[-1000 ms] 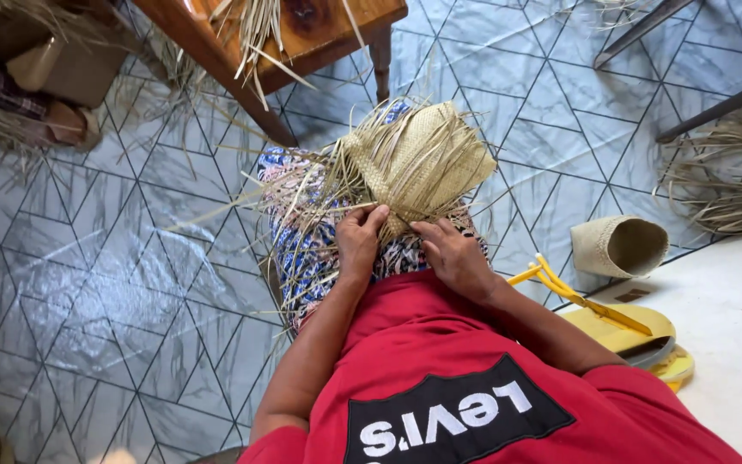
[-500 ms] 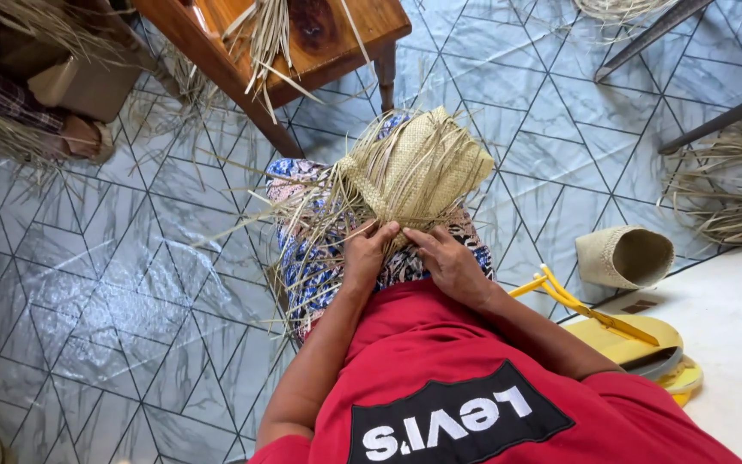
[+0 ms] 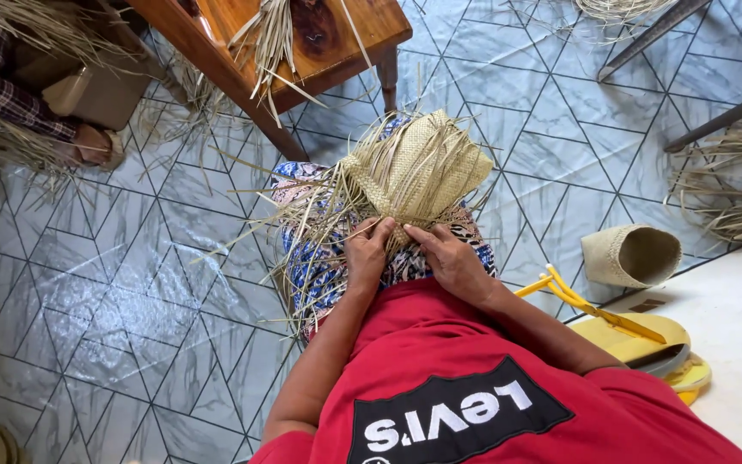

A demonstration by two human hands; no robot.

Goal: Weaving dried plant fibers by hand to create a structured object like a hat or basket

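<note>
There's the half-woven straw piece, resting on your lap over the patterned skirt, loose strands fanning out. Your left hand pinches strands at its near edge; your right hand presses fingers onto the weave beside it. A wooden table stands beyond, a finished woven basket lying right.

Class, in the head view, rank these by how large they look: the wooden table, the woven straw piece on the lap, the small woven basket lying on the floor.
1. Wooden table, though partly cut off.
2. Woven straw piece.
3. Small woven basket.
</note>
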